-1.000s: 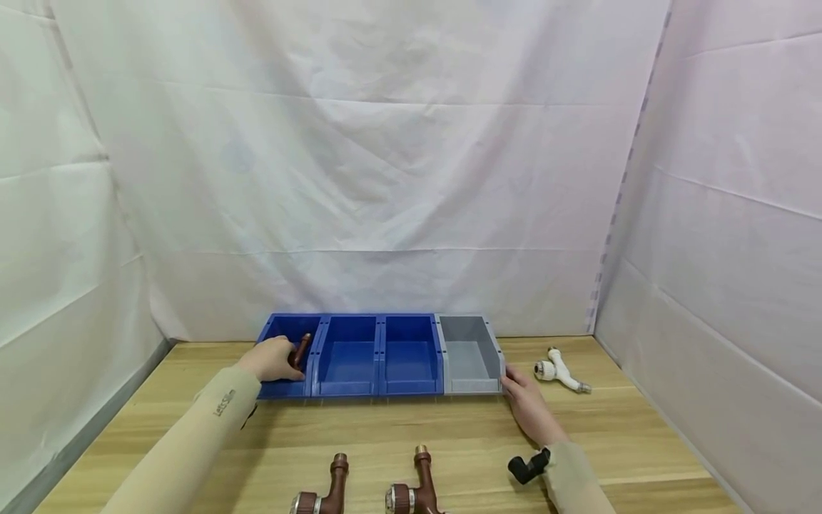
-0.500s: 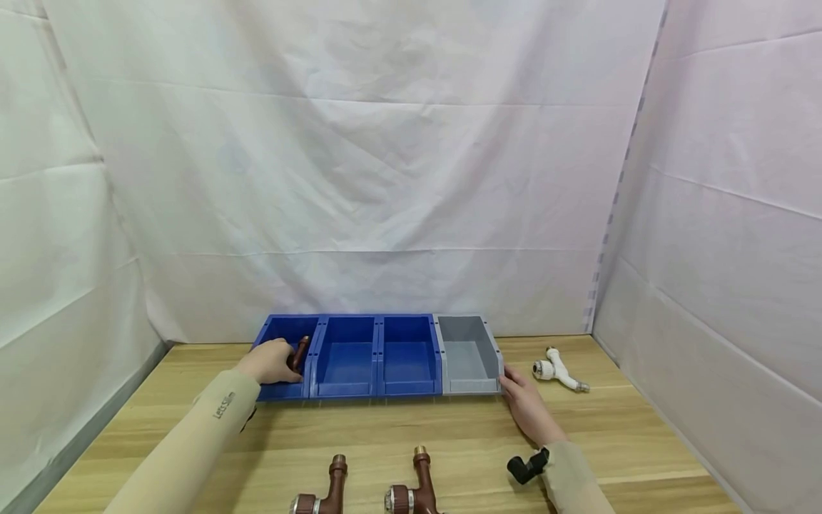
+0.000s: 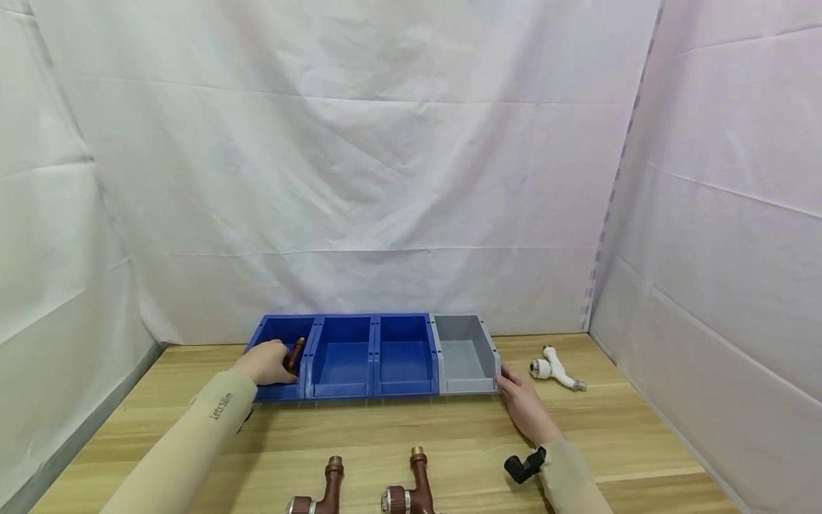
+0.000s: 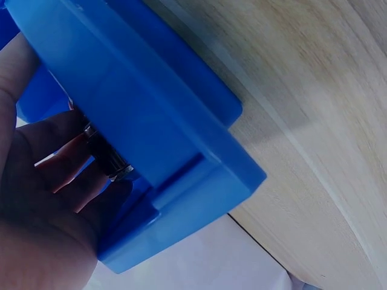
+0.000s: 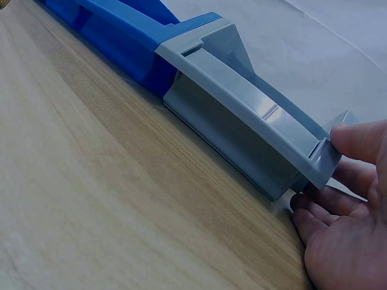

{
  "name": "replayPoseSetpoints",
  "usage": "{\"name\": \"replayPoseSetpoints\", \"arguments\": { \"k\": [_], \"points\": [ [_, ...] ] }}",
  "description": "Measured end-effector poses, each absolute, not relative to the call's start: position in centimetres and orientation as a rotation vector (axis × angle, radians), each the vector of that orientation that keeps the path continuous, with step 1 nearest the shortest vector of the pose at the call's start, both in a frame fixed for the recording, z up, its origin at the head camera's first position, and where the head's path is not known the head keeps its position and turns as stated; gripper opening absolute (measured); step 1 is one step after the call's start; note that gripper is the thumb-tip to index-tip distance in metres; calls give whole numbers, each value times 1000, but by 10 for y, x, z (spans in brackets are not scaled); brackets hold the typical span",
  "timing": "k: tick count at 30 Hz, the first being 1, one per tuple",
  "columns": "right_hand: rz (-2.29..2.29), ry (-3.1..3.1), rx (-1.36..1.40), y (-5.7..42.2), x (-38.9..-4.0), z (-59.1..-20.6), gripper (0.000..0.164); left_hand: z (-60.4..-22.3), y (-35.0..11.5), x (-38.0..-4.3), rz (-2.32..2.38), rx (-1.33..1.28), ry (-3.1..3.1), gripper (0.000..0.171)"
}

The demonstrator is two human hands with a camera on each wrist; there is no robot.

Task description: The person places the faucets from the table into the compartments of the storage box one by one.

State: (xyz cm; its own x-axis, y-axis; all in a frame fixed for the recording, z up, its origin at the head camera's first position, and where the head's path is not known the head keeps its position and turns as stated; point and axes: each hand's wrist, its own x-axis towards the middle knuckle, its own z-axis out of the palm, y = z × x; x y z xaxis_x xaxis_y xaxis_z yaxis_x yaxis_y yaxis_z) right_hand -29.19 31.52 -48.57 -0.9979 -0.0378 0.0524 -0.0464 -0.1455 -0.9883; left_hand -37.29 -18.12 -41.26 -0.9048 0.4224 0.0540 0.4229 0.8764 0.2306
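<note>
In the head view, a row of blue bins [image 3: 340,357] with one grey bin [image 3: 465,350] at its right end stands against the back curtain. My left hand [image 3: 263,361] reaches into the leftmost blue bin and holds a brown tap [image 3: 297,353]. Its fingers curl about the tap behind the bin's wall in the left wrist view, where the tap's dark end with a metal ring shows; the rest is hidden. My right hand [image 3: 523,405] grips the front right corner of the grey bin, thumb on the edge and fingers beneath, as the right wrist view shows.
Two more brown taps, one on the left [image 3: 331,489] and one on the right [image 3: 420,485], lie at the table's near edge, partly cut off. A white tap [image 3: 556,368] lies right of the grey bin. White curtains [image 3: 385,178] enclose the wooden table [image 3: 379,435].
The head view has turned slightly, so everything sits a little further left in it. Both hands keep their places at the bins.
</note>
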Motion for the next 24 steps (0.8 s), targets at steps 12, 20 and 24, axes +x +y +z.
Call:
{"name": "replayPoseSetpoints", "arguments": {
  "k": [12, 20, 24],
  "points": [
    [2301, -2095, 95, 315, -291, -488, 57, -414, -180, -373, -332, -664, -3057, 34],
    [2314, -2077, 82, 314, -291, -488, 56, -414, -178, -370, -317, -676, -3049, 33],
    [2309, -2083, 98, 315, -291, -488, 56, -415, -178, -371, -319, -684, -3041, 34]
  ]
}}
